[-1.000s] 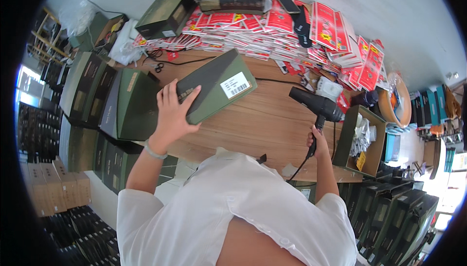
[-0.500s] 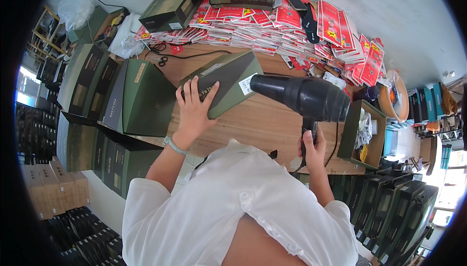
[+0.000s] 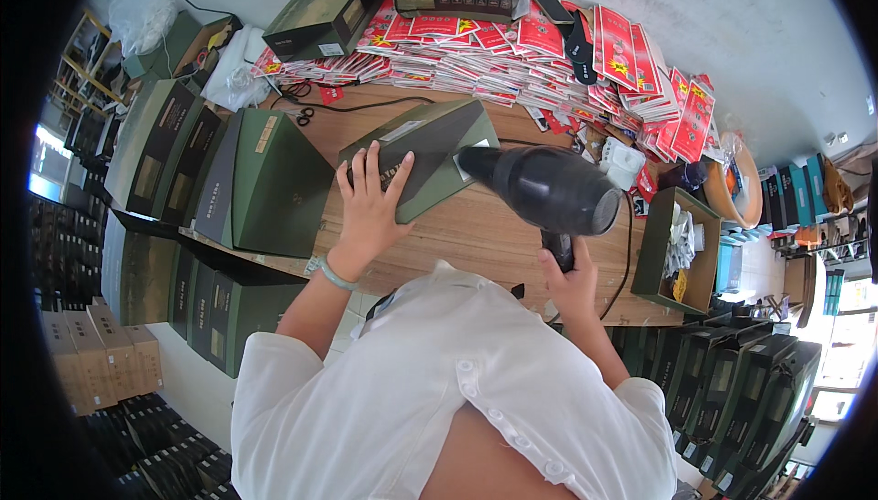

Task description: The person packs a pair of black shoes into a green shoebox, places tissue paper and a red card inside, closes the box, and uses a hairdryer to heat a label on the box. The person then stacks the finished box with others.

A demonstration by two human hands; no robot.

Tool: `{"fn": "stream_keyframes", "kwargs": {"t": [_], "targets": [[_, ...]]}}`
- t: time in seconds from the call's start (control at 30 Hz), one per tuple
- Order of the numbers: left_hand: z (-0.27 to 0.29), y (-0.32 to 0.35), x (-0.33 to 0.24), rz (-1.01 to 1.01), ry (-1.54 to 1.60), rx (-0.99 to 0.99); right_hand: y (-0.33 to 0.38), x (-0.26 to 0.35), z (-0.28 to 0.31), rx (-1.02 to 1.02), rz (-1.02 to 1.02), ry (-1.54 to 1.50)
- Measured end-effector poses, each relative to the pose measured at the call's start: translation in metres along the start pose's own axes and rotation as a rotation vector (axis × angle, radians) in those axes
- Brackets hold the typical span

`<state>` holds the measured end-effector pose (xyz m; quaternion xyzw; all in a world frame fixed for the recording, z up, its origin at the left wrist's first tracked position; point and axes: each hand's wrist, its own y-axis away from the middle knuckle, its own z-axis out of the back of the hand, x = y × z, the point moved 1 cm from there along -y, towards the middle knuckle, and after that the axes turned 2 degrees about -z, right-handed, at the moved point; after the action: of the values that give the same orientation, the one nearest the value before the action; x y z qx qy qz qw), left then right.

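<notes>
One black hair dryer just right of centre, long axis slanting, nozzle aimed left and slightly up at one green box lying lower-left to upper-right on the desk. Right hand grips the dryer; left hand rests on the box, fingers spread. Three more boxes up top.

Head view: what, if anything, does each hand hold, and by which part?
The right hand holds a black hair dryer by its handle; the left hand lies spread on a green box.

Qty: 2 hands, 1 dryer, 1 bx under L hand, 1 ph., 1 pr scissors
</notes>
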<state>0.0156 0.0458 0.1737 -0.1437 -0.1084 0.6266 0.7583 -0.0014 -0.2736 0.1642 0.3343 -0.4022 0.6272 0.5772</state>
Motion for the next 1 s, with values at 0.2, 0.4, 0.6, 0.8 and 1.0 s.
{"fn": "stream_keyframes", "kwargs": {"t": [0.2, 0.4, 0.6, 0.8, 1.0], "targets": [[-0.002, 0.002, 0.000, 0.007, 0.019, -0.034, -0.003, 0.017, 0.000, 0.033, -0.178, -0.039], [0.000, 0.002, -0.003, 0.016, 0.040, -0.032, -0.005, 0.005, -0.002, -0.013, -0.074, -0.090], [0.000, 0.001, -0.004, 0.025, 0.020, -0.014, 0.003, -0.005, 0.003, 0.003, -0.090, -0.072], [0.003, -0.002, -0.002, 0.027, 0.011, 0.011, 0.012, 0.004, 0.009, 0.034, -0.224, -0.088], [0.003, -0.005, 0.001, 0.013, 0.009, -0.002, 0.016, 0.014, 0.011, 0.076, -0.262, -0.102]]}}
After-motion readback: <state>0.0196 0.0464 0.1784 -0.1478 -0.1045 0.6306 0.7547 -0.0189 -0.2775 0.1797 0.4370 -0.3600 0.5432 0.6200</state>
